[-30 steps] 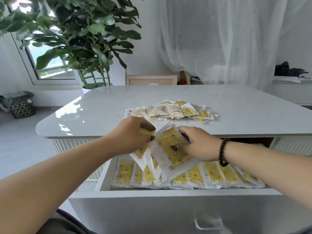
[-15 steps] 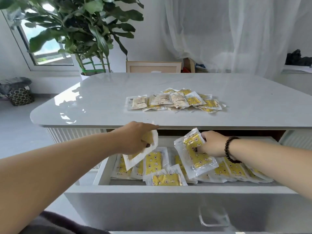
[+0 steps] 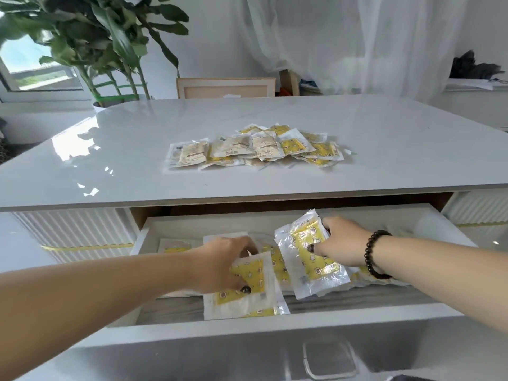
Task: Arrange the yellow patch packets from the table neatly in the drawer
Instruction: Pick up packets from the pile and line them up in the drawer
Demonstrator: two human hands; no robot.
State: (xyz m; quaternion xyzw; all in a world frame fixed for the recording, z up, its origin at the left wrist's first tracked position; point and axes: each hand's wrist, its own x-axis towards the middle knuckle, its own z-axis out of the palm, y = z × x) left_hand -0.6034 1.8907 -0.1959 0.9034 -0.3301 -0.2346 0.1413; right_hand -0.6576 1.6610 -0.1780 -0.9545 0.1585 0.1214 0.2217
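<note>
left hand (image 3: 220,266) pinches yellow clear-plastic patch packet (image 3: 248,273) at white drawer (image 3: 275,329) front edge | right hand (image 3: 343,240) grips tilted packet (image 3: 310,251) | risk: slippery film slides, disturbing rows; counter (image 3: 110,160) pile (image 3: 255,147) remains

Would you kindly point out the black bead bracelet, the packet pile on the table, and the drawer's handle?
Black bead bracelet (image 3: 371,257): head view, beads over wrist.
Packet pile (image 3: 255,148): head view, middle packet.
Drawer handle (image 3: 328,358): head view, its clear loop.
</note>
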